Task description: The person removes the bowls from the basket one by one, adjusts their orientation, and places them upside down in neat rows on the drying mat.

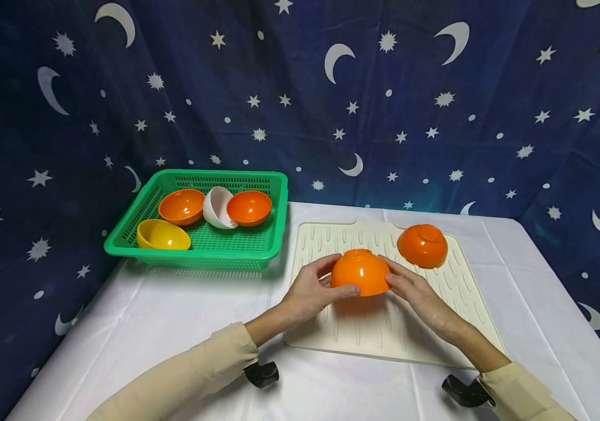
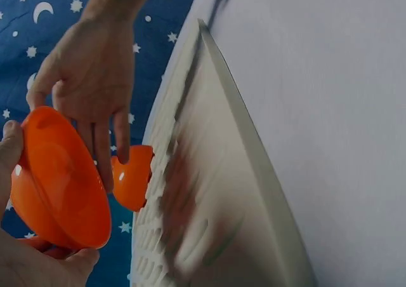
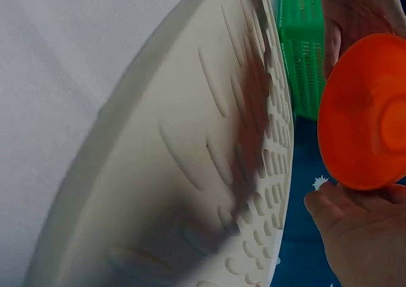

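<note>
An orange bowl is held upside down, its foot facing up, over the cream ridged mat. My left hand grips it from the left, thumb along the near side and fingers behind. On the other side my right hand holds the rim, fingers at the far side and thumb in front. The left wrist view shows the bowl's smooth inside; a gap and a shadow lie between it and the mat. A second orange bowl sits inverted on the mat's far right part.
A green basket stands at the back left. Inside are a yellow bowl, a white bowl and two orange bowls. White cloth covers the table, and a dark blue star-patterned curtain hangs behind it.
</note>
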The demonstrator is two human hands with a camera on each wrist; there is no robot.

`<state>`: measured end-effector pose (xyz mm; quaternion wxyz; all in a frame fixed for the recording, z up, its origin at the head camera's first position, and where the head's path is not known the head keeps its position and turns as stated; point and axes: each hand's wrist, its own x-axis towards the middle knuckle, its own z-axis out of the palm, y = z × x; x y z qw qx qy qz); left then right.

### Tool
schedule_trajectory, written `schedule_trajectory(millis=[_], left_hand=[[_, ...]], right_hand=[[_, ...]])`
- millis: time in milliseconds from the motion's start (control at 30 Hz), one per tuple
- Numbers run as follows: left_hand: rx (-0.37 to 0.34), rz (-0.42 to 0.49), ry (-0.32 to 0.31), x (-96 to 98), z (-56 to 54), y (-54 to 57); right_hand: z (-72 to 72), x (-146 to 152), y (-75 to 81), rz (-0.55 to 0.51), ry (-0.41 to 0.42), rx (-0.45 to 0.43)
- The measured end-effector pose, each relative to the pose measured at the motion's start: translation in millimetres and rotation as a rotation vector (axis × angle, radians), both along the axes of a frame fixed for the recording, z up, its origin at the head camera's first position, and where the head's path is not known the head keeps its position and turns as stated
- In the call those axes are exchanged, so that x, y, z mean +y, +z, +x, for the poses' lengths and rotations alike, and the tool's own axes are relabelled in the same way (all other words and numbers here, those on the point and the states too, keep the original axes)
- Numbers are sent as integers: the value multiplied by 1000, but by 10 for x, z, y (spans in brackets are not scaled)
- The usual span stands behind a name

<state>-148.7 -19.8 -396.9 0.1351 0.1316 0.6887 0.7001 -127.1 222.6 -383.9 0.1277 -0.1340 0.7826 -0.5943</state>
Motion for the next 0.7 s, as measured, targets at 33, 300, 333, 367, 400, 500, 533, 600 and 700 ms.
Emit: schedule_trajectory(millis=[33, 300, 333, 367, 400, 500, 533, 600, 700], left_hand=[[25, -14, 3, 6, -12, -8], [315, -238, 15, 109, -183, -73], [340, -254, 12, 123, -203, -83], [358, -271, 9, 135, -221, -93], [369, -286, 7, 144, -235, -100], [376, -317, -7, 171, -274, -127], [379, -327, -12, 181, -287, -133], [384, -349, -22, 203, -316, -143], [387, -382, -41, 243, -375, -159]], right_hand=[[-10, -2, 7, 17, -4, 12], [-139, -9, 16, 138, -79, 62], [-156, -3, 7, 135, -81, 65], [-171, 5, -4, 129, -82, 66], [-185, 11, -15, 121, -77, 67], [-224, 27, -48, 114, -67, 62], [-239, 32, -59, 112, -65, 59], [-270, 41, -75, 108, -70, 53], [-332, 51, -98, 106, -81, 45]])
